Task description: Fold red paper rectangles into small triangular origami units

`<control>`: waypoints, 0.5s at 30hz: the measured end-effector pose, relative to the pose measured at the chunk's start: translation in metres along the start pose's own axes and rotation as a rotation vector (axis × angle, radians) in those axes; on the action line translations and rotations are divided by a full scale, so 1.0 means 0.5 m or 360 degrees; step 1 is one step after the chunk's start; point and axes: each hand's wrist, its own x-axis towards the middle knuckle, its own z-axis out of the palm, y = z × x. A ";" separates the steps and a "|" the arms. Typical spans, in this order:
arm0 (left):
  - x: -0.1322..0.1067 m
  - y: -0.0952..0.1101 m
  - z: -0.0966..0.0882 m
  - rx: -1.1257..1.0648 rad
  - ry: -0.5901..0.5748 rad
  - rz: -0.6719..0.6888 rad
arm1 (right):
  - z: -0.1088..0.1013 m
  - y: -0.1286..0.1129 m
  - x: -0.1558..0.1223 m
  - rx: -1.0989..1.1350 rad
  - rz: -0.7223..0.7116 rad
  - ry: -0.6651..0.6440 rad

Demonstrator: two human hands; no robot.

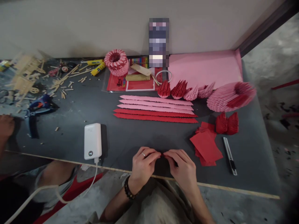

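My left hand (144, 163), with a ring and a dark bead bracelet, pinches one end of a small folded piece of red paper (162, 154). At its other end my right hand (183, 166) is pinched too; most of the piece is hidden by the fingertips. To the right of that hand lies a loose pile of red paper rectangles (206, 146). Beyond the hands, rows of interlocked pink paper pieces (156, 104) and red paper pieces (155, 117) lie side by side. Two red paper bundles (227, 123) stand behind a utility knife (230, 156).
A white power bank (92, 141) with a cable sits left. Farther back are a pink-and-red paper ring (116, 62), a pink folded-paper form (230, 98), glue sticks (97, 67) and a phone (158, 42). A blue clamp (38, 110) and another person's hand (6, 127) are leftmost.
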 end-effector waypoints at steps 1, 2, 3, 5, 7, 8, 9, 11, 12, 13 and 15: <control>0.000 0.000 0.000 0.0000 -0.0001 0.0001 | 0.000 -0.001 0.000 0.0002 0.0003 0.0002; -0.001 0.000 0.000 0.0001 -0.0002 0.0002 | 0.001 -0.001 0.001 0.0002 0.0000 0.0001; -0.001 0.000 0.000 0.0002 -0.0003 0.0002 | 0.001 -0.001 0.001 0.0000 -0.0005 0.0000; -0.002 0.000 0.000 0.0014 -0.0004 -0.0004 | 0.001 -0.002 0.002 -0.0006 -0.0017 -0.0008; -0.003 0.000 0.001 0.0029 -0.0001 -0.0002 | 0.001 -0.002 0.001 -0.0020 -0.0028 -0.0005; -0.003 0.000 0.001 0.0036 -0.0001 -0.0002 | 0.001 -0.001 0.001 -0.0029 -0.0033 0.0004; -0.003 0.000 0.000 0.0041 0.0001 0.0001 | 0.001 -0.001 0.000 -0.0036 -0.0043 0.0013; -0.002 0.000 0.000 0.0048 0.0002 0.0019 | 0.001 0.000 -0.001 -0.0043 -0.0068 0.0018; -0.002 -0.001 0.000 0.0050 -0.0001 0.0028 | 0.001 0.000 -0.001 -0.0044 -0.0079 0.0013; -0.001 -0.001 -0.001 0.0048 0.0000 0.0039 | 0.001 0.001 -0.001 -0.0044 -0.0086 0.0003; -0.001 -0.003 -0.001 0.0036 0.0005 0.0057 | 0.001 0.002 -0.001 -0.0051 -0.0093 -0.0008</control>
